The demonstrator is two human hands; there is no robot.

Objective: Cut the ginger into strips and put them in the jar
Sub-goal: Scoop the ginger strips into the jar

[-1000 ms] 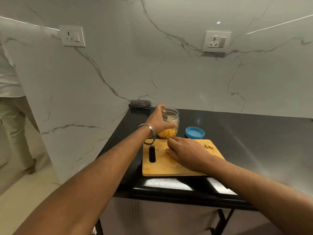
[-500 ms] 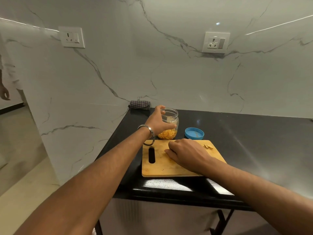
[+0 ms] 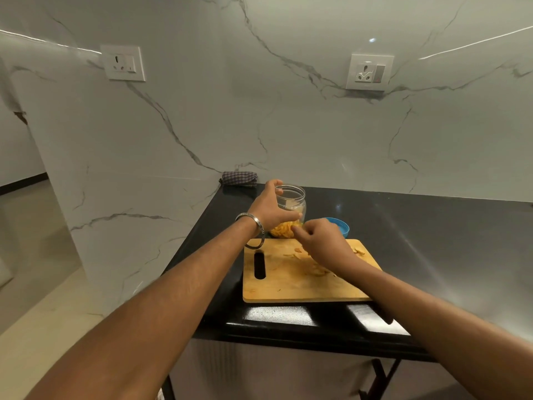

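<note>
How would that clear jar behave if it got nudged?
The jar looks light, being only part full of ginger strips, so it would probably slide. It seems unlikely to tip while the left hand grips it.

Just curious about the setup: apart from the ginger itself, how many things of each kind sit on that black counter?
Jars: 1, clear jar, held by the left hand
Lids: 1, blue lid
Cutting boards: 1, wooden board
Cloths: 1, checked cloth
Total: 4
</note>
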